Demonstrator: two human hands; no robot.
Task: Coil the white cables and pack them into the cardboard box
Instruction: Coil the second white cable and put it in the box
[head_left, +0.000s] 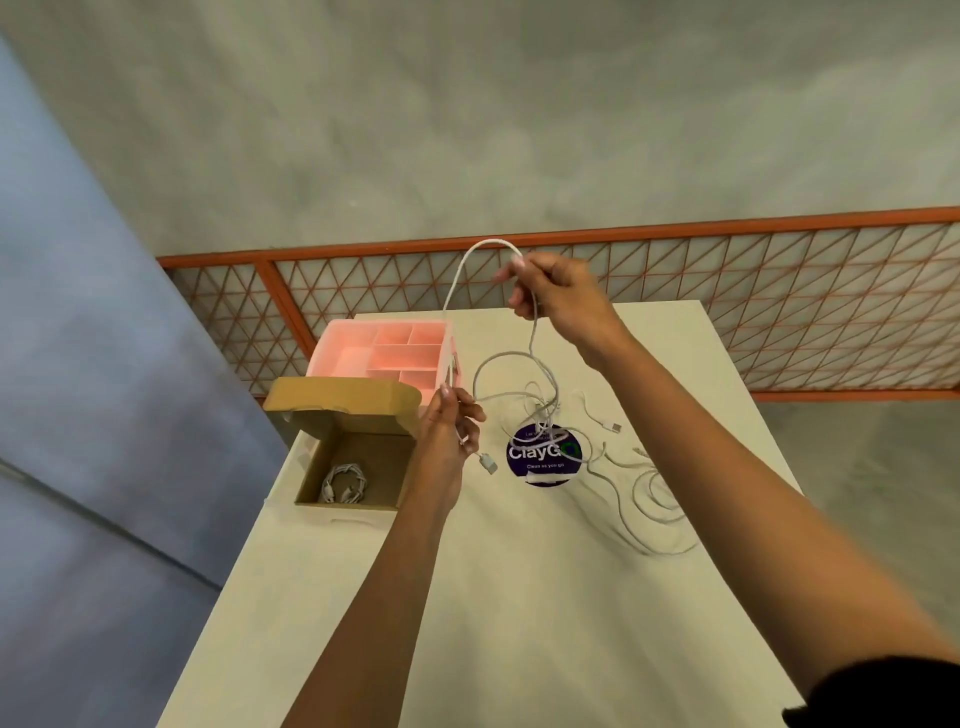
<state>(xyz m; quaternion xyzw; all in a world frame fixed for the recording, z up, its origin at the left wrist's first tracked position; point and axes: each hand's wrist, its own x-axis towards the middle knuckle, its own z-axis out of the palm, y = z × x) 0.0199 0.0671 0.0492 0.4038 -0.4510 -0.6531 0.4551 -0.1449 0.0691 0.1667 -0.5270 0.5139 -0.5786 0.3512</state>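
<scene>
A: How many cables?

B: One coiled cable (343, 486) inside the cardboard box (311, 470). One held cable (462, 270) is raised just right of the box, gripped by two hands, the left hand (449, 421) and the right hand (558, 296). Further right of the box is a tangle of loose cables (623, 493), at least two, but I can't tell the exact number.

A: And the rest?

B: One cardboard box, one pink organiser (332, 338) just behind it and one round sticker (540, 454) to its right, all on one counter (519, 597)

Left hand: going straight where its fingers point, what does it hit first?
Likely the pink organizer, right beyond the left hand, which pinches a white cable; depth is unclear, so it may pass above.
</scene>
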